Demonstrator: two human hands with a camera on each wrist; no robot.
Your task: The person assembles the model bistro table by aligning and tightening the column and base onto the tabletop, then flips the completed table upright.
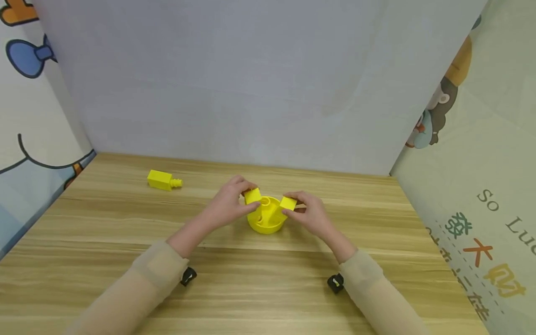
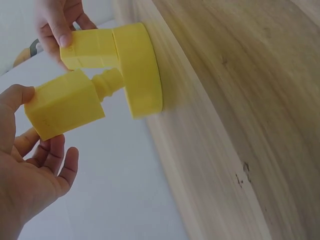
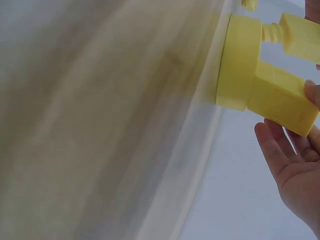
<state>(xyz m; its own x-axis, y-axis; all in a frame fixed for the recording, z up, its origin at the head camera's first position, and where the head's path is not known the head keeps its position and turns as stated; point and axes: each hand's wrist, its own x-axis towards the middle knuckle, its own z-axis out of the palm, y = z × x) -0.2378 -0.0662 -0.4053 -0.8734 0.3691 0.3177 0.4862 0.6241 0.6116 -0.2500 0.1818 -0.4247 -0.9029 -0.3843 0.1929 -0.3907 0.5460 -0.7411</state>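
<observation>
On the wooden table stands a round, shallow yellow base (image 1: 267,228) with ring-shaped sockets inside. My left hand (image 1: 226,203) pinches a yellow square block (image 2: 65,106) between thumb and fingers. That block is tilted, its threaded stub (image 2: 108,83) pointing at the base; whether the stub touches it cannot be told. With my right hand (image 1: 313,215) I grip a second yellow block (image 3: 282,98) by its outer end. Its other end meets the base, and no thread shows on it there.
A third yellow block (image 1: 160,180) with a threaded stub lies on its side at the table's back left. A pale cloth (image 1: 251,93) hangs behind the table (image 1: 259,288). Printed cloths (image 1: 481,200) hang at both sides.
</observation>
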